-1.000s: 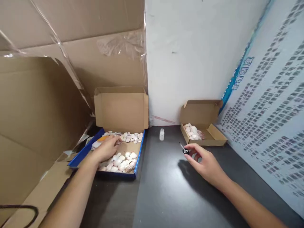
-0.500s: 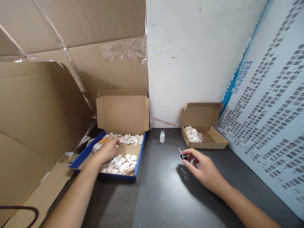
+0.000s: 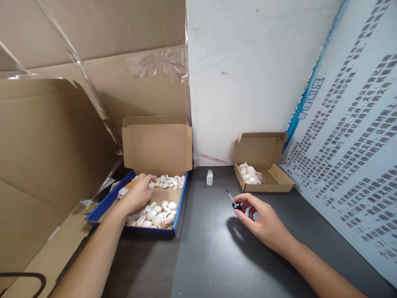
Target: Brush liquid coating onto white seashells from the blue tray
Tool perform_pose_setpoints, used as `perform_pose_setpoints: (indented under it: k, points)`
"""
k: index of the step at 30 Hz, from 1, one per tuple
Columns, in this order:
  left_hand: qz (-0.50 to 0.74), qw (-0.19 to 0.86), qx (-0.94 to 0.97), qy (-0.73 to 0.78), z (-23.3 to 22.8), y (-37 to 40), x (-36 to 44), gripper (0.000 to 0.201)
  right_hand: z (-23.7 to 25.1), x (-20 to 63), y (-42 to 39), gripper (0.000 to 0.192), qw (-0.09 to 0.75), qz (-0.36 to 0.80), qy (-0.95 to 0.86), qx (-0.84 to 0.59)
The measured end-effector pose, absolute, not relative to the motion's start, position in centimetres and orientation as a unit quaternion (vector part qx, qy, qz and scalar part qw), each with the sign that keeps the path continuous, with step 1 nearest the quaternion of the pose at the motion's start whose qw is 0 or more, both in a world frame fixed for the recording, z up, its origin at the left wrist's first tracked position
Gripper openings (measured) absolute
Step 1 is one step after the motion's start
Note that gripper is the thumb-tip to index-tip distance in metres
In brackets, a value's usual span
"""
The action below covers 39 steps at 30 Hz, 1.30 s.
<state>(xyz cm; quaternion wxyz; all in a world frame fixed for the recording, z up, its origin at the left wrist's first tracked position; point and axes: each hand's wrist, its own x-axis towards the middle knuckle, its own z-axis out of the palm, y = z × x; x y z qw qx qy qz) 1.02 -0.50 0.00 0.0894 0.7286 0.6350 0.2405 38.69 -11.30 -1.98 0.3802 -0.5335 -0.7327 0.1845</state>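
My left hand [image 3: 138, 193] reaches into a blue-edged cardboard box [image 3: 179, 206] of white seashells [image 3: 156, 212], fingertips closing on shells near the box's back row. My right hand [image 3: 260, 220] hovers over the dark table, pinching a black cap with a thin brush [image 3: 233, 201] that points up and left. A small clear bottle [image 3: 210, 177] stands uncapped on the table between the hands, near the wall.
A smaller open cardboard box [image 3: 281, 179] with a few shells sits at the back right. Large cardboard sheets [image 3: 56, 136] wall in the left side. A printed poster [image 3: 353, 157] leans along the right. A black cord [image 3: 21, 278] lies at lower left.
My left hand has shifted slightly back among the shells. My right hand with the brush cap has drifted a little left and toward me; the view has moved slightly.
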Motion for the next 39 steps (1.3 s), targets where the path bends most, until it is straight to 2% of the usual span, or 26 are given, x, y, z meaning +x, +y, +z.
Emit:
perform_pose_setpoints:
  k: [4,12,15,20,27,30,34,39]
  points:
    - [0.276,0.146,0.73,0.607,0.6,-1.0,2.0,0.016,-2.2,38.8,-11.3,0.019,0.377,0.188,-0.734,-0.533]
    - [0.328,0.274,0.751,0.503,1.4,-2.3,4.7,0.016,-1.7,38.6,-11.3,0.018,0.377,0.195,-0.726,-0.541]
    - [0.356,0.366,0.726,0.461,2.5,-4.0,7.0,0.017,-1.5,38.5,-11.4,0.022,0.384,0.206,-0.717,-0.545]
    - [0.315,0.446,0.729,0.412,4.3,-6.7,11.0,0.019,-1.4,38.3,-11.7,0.02,0.385,0.211,-0.715,-0.544]
    - [0.274,0.48,0.731,0.4,3.8,-7.1,14.9,0.01,-1.3,38.1,-12.0,0.018,0.414,0.236,-0.711,-0.517]
    - [0.265,0.554,0.698,0.367,2.8,-7.6,16.8,0.007,-1.2,37.8,-12.2,0.021,0.455,0.301,-0.687,-0.479]
    - [0.28,0.596,0.661,0.361,1.4,-8.4,18.0,0.012,-1.2,36.9,-12.7,0.029,0.474,0.436,-0.643,-0.415]
    - [0.318,0.688,0.561,0.334,0.7,-9.2,17.8,0.019,-1.4,36.3,-13.0,0.027,0.477,0.494,-0.607,-0.399]
